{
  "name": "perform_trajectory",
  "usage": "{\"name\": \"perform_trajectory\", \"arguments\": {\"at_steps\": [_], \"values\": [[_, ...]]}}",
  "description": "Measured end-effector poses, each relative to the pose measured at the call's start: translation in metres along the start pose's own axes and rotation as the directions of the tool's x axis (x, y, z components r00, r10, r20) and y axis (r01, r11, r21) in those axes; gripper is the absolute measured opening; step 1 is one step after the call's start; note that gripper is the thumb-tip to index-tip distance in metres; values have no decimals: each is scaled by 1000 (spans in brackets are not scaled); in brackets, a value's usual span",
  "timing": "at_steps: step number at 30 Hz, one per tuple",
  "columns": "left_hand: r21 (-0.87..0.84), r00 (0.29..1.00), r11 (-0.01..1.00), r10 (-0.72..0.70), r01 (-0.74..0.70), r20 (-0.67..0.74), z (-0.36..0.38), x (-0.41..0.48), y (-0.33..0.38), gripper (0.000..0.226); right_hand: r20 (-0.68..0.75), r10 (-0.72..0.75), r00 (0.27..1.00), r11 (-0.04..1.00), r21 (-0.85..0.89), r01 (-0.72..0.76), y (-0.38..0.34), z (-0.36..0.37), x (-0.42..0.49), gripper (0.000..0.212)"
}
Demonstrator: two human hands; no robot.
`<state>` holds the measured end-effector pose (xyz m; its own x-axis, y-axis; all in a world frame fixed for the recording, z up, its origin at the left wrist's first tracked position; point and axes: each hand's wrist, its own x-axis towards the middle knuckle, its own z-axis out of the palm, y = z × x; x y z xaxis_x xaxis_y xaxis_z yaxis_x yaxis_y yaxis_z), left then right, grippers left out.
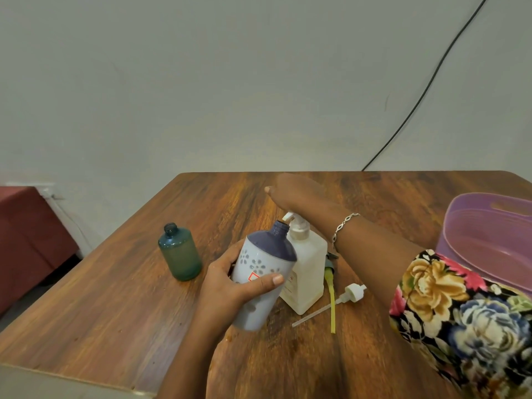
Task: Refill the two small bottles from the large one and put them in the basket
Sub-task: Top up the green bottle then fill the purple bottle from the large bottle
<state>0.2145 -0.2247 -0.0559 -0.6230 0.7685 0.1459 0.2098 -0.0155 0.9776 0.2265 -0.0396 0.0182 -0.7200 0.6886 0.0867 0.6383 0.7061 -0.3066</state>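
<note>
The fingers (pixel 272 280) of the left hand (pixel 227 286) are curled round the flowered bottle (pixel 260 263), thumb across its front; the bottle is held up off the worktop (pixel 115 312) and leans to the right; its top is open and sits right by the spout of the pump (pixel 293 221) on the big white bottle (pixel 305 272); the right hand (pixel 296 194) lies palm down on top of that pump; its fingers are hidden behind the back of the hand, so I cannot tell if they are spread or curled; a silver bracelet (pixel 344 226) is on that wrist, and a flowery sleeve (pixel 460 312) covers the arm; the big bottle stands upright on the worktop, touching the flowered one; just to its right lie a white pump top (pixel 352 292) with a long tube and a pump top with a yellow tube (pixel 331 289); off to the left the green bottle (pixel 180 254) stands upright with no cap, well apart from the hands; the purple basket (pixel 460 226) sits at the right edge of the worktop; a black cable (pixel 431 82) runs down the wall behind.
</note>
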Motion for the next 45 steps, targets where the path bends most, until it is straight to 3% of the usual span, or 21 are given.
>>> {"name": "perform_trajectory", "arguments": {"at_steps": [5, 13, 20, 32, 34, 39, 45], "values": [[18, 1000, 1000, -4, 4, 4, 0, 0, -1, 73, 44, 6, 999, 996, 93, -10, 1, -4, 6, 35], [8, 1000, 1000, 7, -7, 5, 0, -2, 0, 66, 19, 7, 1000, 1000, -20, -6, 3, 7, -3, 37], [24, 1000, 1000, -1, 1, 3, 2, -1, 1, 66, 46, -15, 999, 996, 90, 11, 0, -3, 8, 43], [20, 1000, 1000, 18, -18, 0, 0, -1, 0, 66, 12, 3, 1000, 1000, 25, -3, 5, 11, 3, 34], [10, 1000, 1000, 15, -15, -5, 1, -1, 0, 66, 12, -1, 1000, 999, 33, 0, 3, 11, 2, 43], [22, 1000, 1000, 22, -22, -1, 2, -4, 2, 68, 48, -10, 999, 993, 114, 5, 3, 3, 10, 46], [19, 1000, 1000, 12, -12, -2, 2, -6, 0, 66, 78, -33, 996, 997, 70, 27, 2, 0, 12, 41]]}}
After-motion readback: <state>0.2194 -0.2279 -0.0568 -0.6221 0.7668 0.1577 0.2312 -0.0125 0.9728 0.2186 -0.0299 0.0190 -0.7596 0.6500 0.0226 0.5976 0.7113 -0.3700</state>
